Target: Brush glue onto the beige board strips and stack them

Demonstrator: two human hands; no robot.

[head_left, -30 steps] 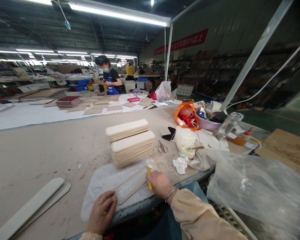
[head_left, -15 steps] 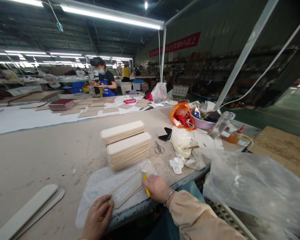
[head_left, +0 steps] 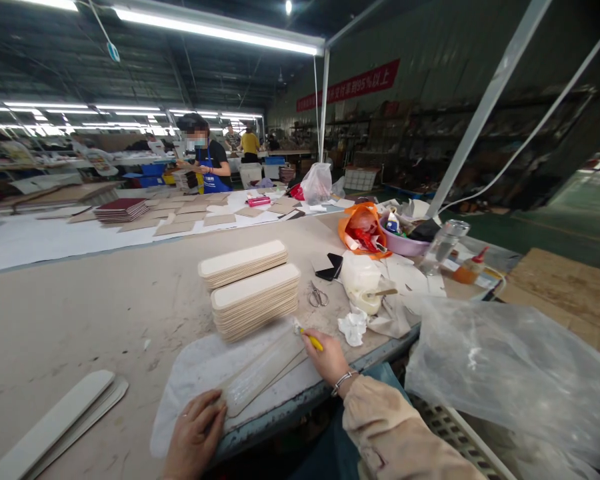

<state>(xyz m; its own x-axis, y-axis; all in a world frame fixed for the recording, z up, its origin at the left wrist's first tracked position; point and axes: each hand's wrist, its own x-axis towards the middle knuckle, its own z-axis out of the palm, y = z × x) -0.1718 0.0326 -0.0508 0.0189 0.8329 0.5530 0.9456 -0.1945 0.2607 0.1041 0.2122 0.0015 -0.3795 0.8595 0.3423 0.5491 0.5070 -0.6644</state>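
A long rounded beige strip [head_left: 260, 373], glossy with glue, lies on a white sheet [head_left: 200, 367] at the table's near edge. My left hand [head_left: 195, 437] presses flat on the strip's near end. My right hand [head_left: 327, 357] grips a small yellow-handled brush [head_left: 310, 338], whose tip touches the strip's far end. Just behind stand two stacks of the same beige strips [head_left: 253, 293].
Scissors [head_left: 317, 295], a glue tub [head_left: 363, 287], crumpled tissue [head_left: 353, 328], a phone [head_left: 330, 267], an orange bag [head_left: 363, 230] and a bowl [head_left: 405, 243] sit to the right. Loose strips [head_left: 55, 423] lie at left. A clear plastic sheet [head_left: 510, 373] hangs at right. A person in a blue apron [head_left: 205, 160] works at a far table.
My right hand has swept the brush from the strip's middle up to its far end. The left hand stays pressed on the near end.
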